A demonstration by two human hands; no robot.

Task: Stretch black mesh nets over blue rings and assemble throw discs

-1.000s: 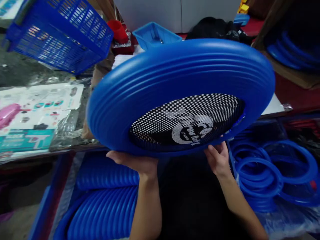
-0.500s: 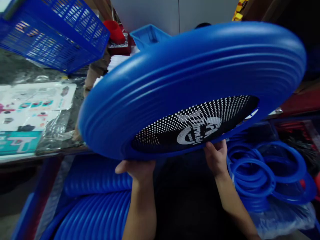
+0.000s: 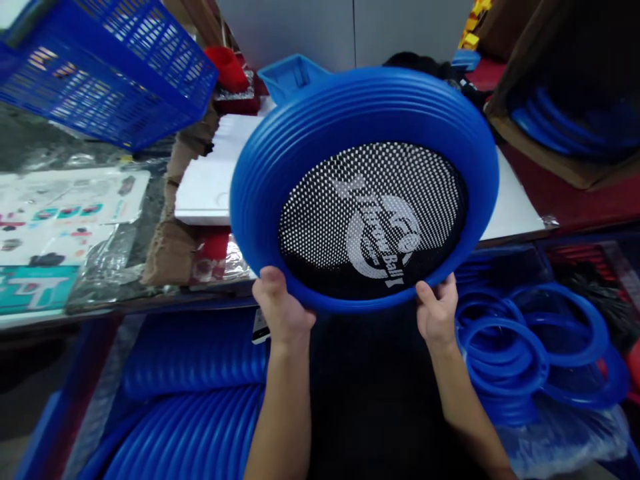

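Dim light, near-black shadow inside the box (image 3: pixel 543 149), glints on clear plastic (image 3: pixel 107 263), slight blur

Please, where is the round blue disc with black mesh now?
In the head view, the disc is at upper centre, its near rim held by the left hand and right hand.
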